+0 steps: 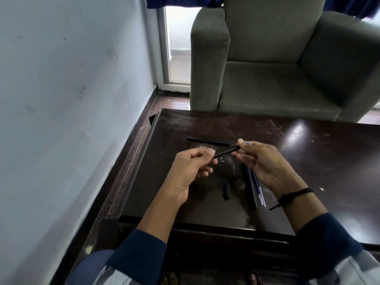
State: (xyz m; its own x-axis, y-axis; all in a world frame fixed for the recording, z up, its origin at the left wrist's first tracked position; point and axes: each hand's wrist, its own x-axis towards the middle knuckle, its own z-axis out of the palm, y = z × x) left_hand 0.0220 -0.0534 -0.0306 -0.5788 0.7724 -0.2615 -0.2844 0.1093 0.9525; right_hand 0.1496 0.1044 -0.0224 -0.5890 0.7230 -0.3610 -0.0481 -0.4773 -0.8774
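A slim black pen barrel (226, 152) hangs in the air just above the surface (308, 153), held at both ends and slanting up from left to right. The left hand (193, 167) pinches its lower end between thumb and curled fingers; the right hand (265, 163) grips the upper end with thumb and forefinger, its other fingers loosely bent beneath. A speck of blue shows past the right fingertips. It may be the tip of a refill, but the view is too blurred to say.

The surface is dark brown wood, glossy and smooth-edged, marked with pale scratches and a dusty scuffed patch right under the hands. On it lie more pen parts:
- a whole black pen (207, 141), matt and cylindrical, lying crosswise beyond the hands
- a short stubby cap (226, 190) between the two wrists
- a long black tube (249, 188) below the right hand
- thin clear refills (259, 192) with blue ink inside, just beside that tube and roughly parallel to it

A black cord wristband (294, 195) circles the right wrist, and both forearms end in dark blue sleeves.

Behind the surface stands a boxy armchair (267, 58) in coarse grey-green fabric. A pale blue painted wall (61, 79), faintly smudged, runs along the left.
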